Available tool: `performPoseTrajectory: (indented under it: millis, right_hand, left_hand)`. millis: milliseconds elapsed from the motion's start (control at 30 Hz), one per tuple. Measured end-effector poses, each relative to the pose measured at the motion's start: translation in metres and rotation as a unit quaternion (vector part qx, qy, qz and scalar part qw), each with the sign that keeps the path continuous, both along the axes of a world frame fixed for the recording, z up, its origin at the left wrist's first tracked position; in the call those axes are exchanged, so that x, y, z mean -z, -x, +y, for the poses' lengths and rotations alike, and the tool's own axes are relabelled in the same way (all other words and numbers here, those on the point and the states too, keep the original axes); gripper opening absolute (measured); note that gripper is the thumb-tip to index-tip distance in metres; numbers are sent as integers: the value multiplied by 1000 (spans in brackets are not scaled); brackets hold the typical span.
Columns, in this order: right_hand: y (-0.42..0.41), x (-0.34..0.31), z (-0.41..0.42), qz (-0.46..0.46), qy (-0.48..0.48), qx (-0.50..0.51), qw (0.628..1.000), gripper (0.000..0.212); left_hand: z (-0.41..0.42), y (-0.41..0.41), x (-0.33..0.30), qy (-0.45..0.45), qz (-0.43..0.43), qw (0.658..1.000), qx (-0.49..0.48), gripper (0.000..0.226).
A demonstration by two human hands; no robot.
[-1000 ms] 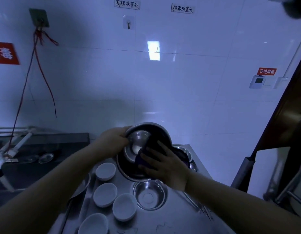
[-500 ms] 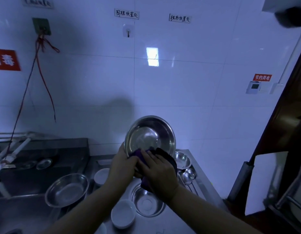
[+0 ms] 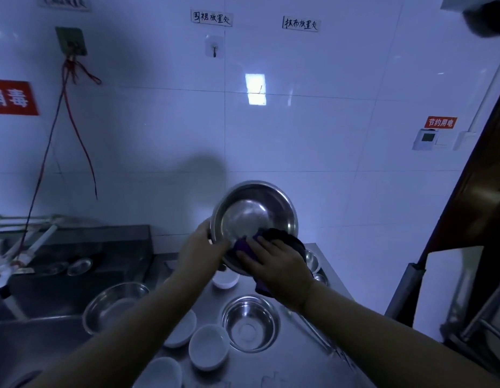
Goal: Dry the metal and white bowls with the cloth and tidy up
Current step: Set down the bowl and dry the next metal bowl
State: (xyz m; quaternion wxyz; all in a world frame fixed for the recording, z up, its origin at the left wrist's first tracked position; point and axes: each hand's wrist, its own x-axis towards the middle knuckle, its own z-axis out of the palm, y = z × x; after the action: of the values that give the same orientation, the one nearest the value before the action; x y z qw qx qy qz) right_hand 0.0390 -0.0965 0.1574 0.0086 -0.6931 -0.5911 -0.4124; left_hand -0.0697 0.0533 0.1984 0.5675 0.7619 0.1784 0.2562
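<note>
The left hand (image 3: 199, 252) grips the tilted metal bowl (image 3: 255, 217) by its thin, likely slippery rim while right hand (image 3: 276, 266) fingers (image 3: 250, 259) press the soft cloth (image 3: 285, 240) inside.
</note>
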Motion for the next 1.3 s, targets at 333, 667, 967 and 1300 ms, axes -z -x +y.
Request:
performPoseTrajectory:
  millis: [333,667,967,1300]
  right_hand:
    - [-8,9,-7,-20,12,-80,997,32]
    - [-8,5,8,20,9,-20,1000,58]
    - [-6,-2,9,43,54,-85,994,46]
    - [-27,-42,5,58,45,-26,997,22]
  left_hand:
    - [3,4,-1,-46,33,998,18,30]
    - [-8,-1,4,-31,-21,999,-14,20]
    - [9,3,3,-13,-31,999,-41,51]
    - [13,-2,-6,-25,19,999,38,52]
